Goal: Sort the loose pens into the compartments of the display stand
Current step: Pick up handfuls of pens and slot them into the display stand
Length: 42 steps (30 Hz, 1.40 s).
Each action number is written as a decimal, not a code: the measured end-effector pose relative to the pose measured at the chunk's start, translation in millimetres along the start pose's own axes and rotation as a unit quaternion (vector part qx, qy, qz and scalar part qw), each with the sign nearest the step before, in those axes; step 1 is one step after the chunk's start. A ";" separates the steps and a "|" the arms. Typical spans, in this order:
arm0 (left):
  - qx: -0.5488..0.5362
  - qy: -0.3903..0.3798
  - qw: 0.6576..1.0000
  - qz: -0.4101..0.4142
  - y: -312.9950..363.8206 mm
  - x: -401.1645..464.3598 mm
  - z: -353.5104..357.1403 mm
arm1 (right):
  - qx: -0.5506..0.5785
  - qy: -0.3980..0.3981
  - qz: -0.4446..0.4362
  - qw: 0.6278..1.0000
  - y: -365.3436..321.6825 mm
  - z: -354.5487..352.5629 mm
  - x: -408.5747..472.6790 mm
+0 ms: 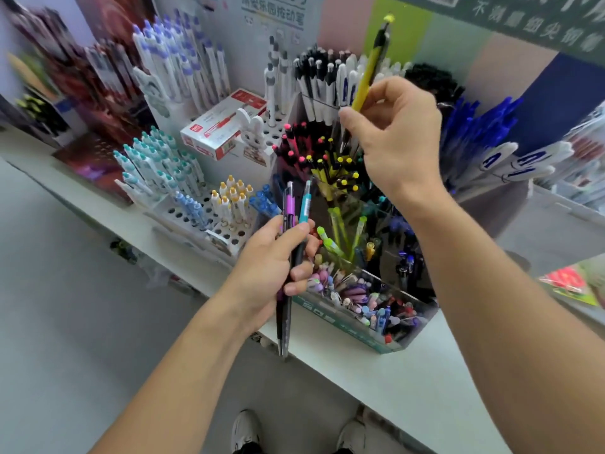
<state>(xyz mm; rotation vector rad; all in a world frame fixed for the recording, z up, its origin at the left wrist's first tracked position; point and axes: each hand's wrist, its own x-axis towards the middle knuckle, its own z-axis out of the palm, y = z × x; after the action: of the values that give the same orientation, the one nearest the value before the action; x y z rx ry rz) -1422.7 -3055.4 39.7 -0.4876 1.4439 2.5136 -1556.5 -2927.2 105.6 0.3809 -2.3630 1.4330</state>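
While the right hand (397,136) pinches a yellow-barrelled click pen (368,72) above the clear multi-compartment display stand (376,309), best move looks like lowering it tip-down into the compartment of yellow-capped black pens (337,168), beside the pink-capped ones (294,142). Left hand (278,260) grips a purple pen (288,208) and a teal pen (306,204), waiting. Front compartment holds mixed pastel pens (353,296); green pens (340,224) sit behind. Stand rests on the white counter (376,381).

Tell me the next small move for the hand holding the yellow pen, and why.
Probably lower the yellow pen, tip down, into the compartment of yellow-capped pens just beneath the right hand. Its colour matches them, and its tip already hangs above that group.
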 end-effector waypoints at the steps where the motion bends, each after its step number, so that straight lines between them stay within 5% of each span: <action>1: 0.004 -0.002 1.000 0.004 -1.1 -0.1 -1.4 | -0.018 0.005 -0.001 1.000 1.8 6.5 1.0; 16: 0.107 0.041 0.992 0.047 -4.2 12.6 -27.6 | -0.241 -0.041 -0.022 0.969 5.8 20.2 6.0; 27: 0.173 0.038 0.983 0.050 -14.5 6.6 -39.4 | -0.297 -0.147 0.042 0.943 11.1 10.7 7.2; 35: 0.204 0.065 0.977 0.004 -18.7 3.9 -49.5 | -0.270 -0.104 -0.013 0.957 3.3 10.8 5.6; 39: 0.176 0.027 0.984 -0.020 -15.2 2.7 -42.2 | -0.350 -0.187 -0.020 0.918 8.6 15.6 7.4; 42: 0.102 -0.004 0.994 -0.046 -14.2 1.6 -38.7 | -0.313 -0.171 -0.052 0.933 14.5 19.3 5.8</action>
<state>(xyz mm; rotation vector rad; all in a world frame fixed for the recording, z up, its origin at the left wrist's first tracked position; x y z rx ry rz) -1412.3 -3081.6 9.6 -0.4936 1.6146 2.2631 -1570.5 -2938.1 88.3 0.5956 -2.8532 0.5319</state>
